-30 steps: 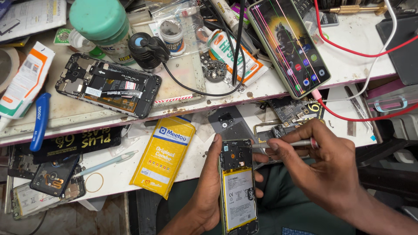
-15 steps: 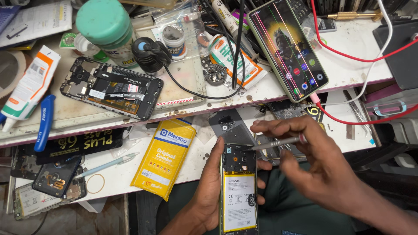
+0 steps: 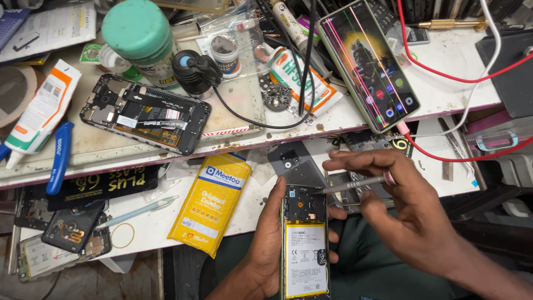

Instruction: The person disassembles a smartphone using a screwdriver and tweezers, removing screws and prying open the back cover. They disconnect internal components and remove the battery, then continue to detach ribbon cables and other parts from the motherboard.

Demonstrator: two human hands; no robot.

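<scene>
My left hand grips an opened phone with its back cover off, showing a yellow-white battery and a dark board at the top. My right hand holds a thin silver screwdriver, its tip touching the phone's upper right corner. Both hands are at the bottom centre, above my lap, just in front of the lower shelf.
A lit phone with coloured lines on its screen lies on the upper bench, red cable attached. Another stripped phone, a green-capped jar, a white tube, a blue pry tool and a yellow packet crowd the left.
My right hand has shifted the screwdriver from beside the phone onto its upper right corner. The left hand has raised the phone slightly.
</scene>
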